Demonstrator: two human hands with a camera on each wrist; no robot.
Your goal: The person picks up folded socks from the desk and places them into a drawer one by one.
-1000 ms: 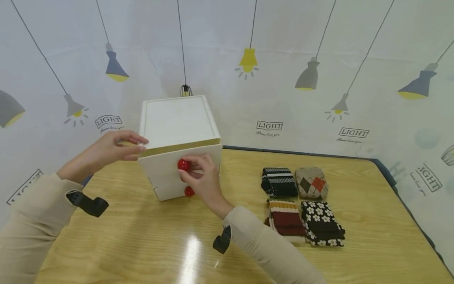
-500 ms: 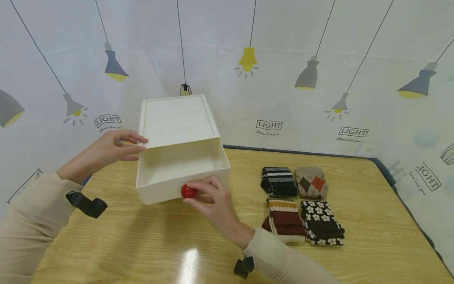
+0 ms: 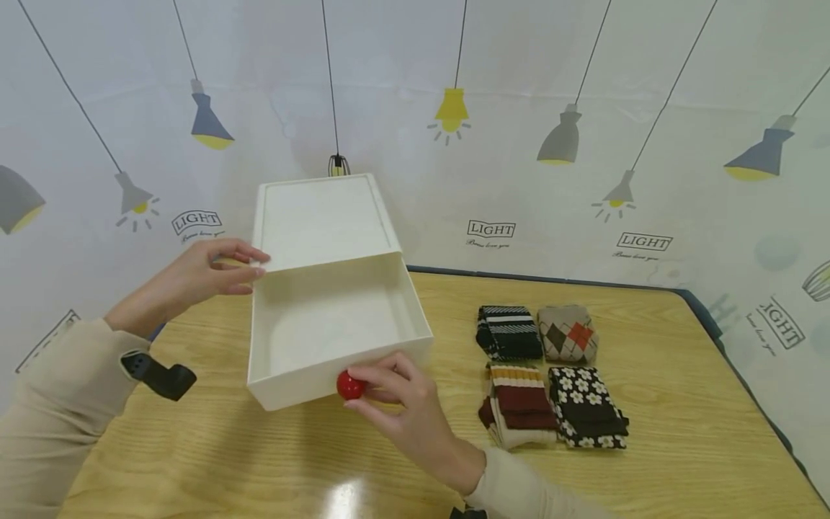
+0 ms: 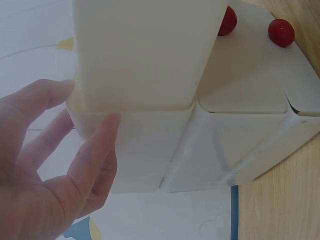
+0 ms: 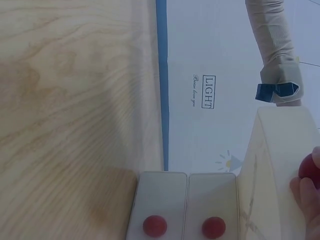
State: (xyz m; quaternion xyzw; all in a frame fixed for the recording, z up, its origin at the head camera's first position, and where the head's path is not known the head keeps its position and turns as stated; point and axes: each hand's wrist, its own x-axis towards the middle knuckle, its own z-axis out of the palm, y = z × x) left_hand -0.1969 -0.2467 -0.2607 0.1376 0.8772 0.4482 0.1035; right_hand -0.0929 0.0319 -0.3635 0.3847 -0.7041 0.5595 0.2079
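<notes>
1. Drawer (image 3: 298,386) juts out of the white cabinet (image 3: 318,223), left of centre in the frame.
2. Right hand (image 3: 411,409), lower centre, pinches the drawer's red knob (image 3: 350,385) between thumb and fingers.
3. Left hand (image 3: 194,274), left of centre, touches the cabinet's edge, fingers spread.
4. Folded socks (image 3: 509,333) lie on the table (image 3: 681,375), right of centre.

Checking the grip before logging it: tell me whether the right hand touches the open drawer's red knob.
Touching. The head view shows the right hand pinching the red knob of the open drawer with its fingers.
</notes>
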